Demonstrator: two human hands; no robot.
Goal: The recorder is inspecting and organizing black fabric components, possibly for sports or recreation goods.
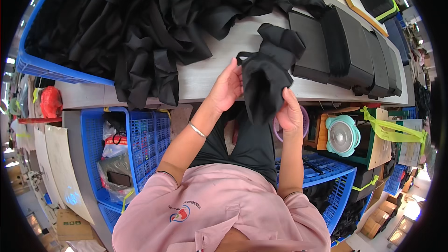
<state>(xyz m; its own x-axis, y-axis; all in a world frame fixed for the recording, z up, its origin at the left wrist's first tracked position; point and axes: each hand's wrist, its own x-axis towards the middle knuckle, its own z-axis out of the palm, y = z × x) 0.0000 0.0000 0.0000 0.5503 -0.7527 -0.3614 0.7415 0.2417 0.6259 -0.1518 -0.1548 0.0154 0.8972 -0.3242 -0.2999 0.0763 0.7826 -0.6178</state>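
Between my hands, over the table's near edge, hangs a black fabric piece [266,72], loosely folded and open like a pouch. My left hand [228,86] is at its left side, thumb and fingertips closed on the edge near a small loop. On the right, my right hand [289,109] pinches the lower right edge between thumb and fingers. The far end of the fabric lies toward the stacked black pieces. A large heap of similar black cloth pieces [154,42] spills over the table from the left.
Flat black pieces stand stacked [350,46] at the table's right. A blue crate [60,72] holds part of the heap. Below the table are another blue crate [149,133] with bags, a blue plastic stool-like crate [343,182], and a turquoise-rimmed round container [343,135].
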